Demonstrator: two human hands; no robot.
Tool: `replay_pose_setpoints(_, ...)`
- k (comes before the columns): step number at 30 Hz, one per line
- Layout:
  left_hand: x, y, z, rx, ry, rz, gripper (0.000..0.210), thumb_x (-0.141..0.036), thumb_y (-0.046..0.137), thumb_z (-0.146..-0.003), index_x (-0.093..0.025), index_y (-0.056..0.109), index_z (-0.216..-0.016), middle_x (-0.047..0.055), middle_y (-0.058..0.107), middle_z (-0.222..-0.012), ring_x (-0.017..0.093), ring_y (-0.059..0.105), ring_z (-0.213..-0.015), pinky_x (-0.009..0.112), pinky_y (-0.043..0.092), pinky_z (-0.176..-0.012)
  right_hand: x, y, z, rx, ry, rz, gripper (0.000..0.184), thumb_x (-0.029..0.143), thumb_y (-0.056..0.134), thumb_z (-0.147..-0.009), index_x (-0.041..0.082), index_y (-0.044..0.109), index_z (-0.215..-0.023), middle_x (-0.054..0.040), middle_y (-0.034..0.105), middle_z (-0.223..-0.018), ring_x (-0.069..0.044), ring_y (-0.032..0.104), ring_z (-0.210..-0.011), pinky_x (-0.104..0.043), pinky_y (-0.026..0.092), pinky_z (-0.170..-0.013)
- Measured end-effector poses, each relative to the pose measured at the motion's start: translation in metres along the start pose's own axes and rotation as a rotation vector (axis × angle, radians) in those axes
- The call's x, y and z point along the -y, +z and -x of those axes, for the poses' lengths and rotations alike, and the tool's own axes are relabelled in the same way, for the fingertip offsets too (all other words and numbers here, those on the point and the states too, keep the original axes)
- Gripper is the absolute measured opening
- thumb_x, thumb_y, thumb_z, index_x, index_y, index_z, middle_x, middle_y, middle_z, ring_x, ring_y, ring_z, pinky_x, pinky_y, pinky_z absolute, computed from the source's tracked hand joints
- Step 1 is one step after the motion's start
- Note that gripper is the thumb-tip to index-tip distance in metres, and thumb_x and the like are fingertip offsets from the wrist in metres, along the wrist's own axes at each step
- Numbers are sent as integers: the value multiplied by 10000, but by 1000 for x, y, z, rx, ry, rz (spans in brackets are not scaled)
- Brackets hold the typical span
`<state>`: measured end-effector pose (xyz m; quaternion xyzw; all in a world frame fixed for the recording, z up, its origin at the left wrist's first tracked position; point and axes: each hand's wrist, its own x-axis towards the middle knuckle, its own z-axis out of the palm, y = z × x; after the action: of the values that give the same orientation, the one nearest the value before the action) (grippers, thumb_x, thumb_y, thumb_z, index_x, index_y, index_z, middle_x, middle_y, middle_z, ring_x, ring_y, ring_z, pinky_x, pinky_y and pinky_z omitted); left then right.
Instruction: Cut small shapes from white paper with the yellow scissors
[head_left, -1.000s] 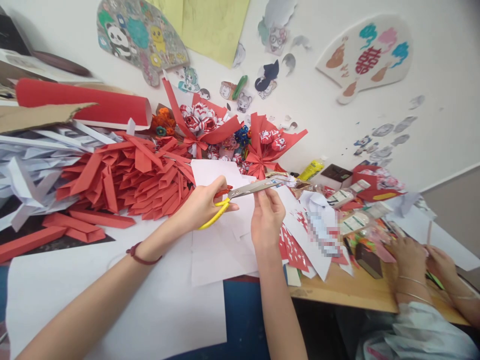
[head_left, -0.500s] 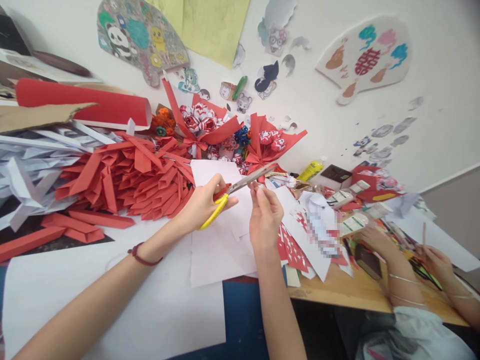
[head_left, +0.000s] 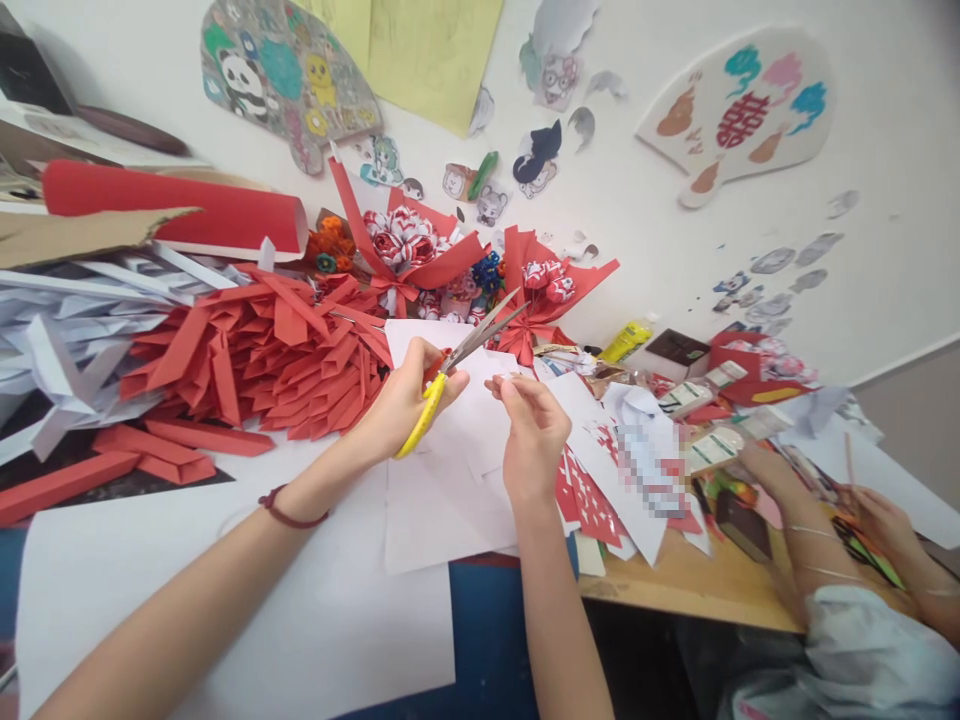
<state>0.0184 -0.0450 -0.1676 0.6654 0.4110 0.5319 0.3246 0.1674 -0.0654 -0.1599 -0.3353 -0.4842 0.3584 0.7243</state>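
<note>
My left hand is closed round the yellow handle of a pair of scissors. Their blades point up and to the right, spread a little apart, with no paper visible between them. To the right of the scissors, my right hand pinches something small between thumb and fingers. Only a tiny edge of it shows, too little to name. Both hands are above white paper sheets on the table.
Folded red paper strips and white ones are heaped at left. Red-wrapped bouquets stand against the wall. Red-and-white scraps lie right of my hands. Farther right, another person's hands work among boxes and tools.
The scissors have swung upward, away from my right fingertips, and their blades have parted. My right hand stays in its pinch. The other person's near arm has shifted slightly.
</note>
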Motion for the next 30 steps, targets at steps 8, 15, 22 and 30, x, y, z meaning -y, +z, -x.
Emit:
replay_pose_setpoints(8,-10,-3,0,-50,-15,189,340,-386,681,-802,-210,406,-896,-6,599,-889,77,475,-625,223,383,-571,-2,-2,0,46,19,56,131,259,739,-775,159,699,-850,-35,687,-894,-172,705,-832,-330,560,-835)
replay_pose_setpoints(15,-18,-8,4,20,-1,245,348,-379,669,-814,-214,376,-901,2,610,-900,68,460,-607,214,374,-557,0,3,2,150,88,61,119,252,747,-753,159,694,-805,-20,679,-830,-157,694,-794,-302,566,-794)
replay_pose_setpoints(22,-18,-17,8,137,88,-175,372,-441,611,-820,-205,359,-957,30,513,-951,132,475,-739,280,395,-665,3,6,1,52,-69,34,86,221,723,-759,166,664,-790,-48,703,-996,-175,676,-944,-332,539,-888)
replay_pose_setpoints(30,-18,-14,6,170,58,-308,384,-481,607,-815,-217,367,-956,23,536,-911,178,531,-764,305,390,-677,0,1,-2,16,-112,70,210,231,706,-776,170,686,-976,-61,719,-1046,-195,675,-1001,-361,531,-924)
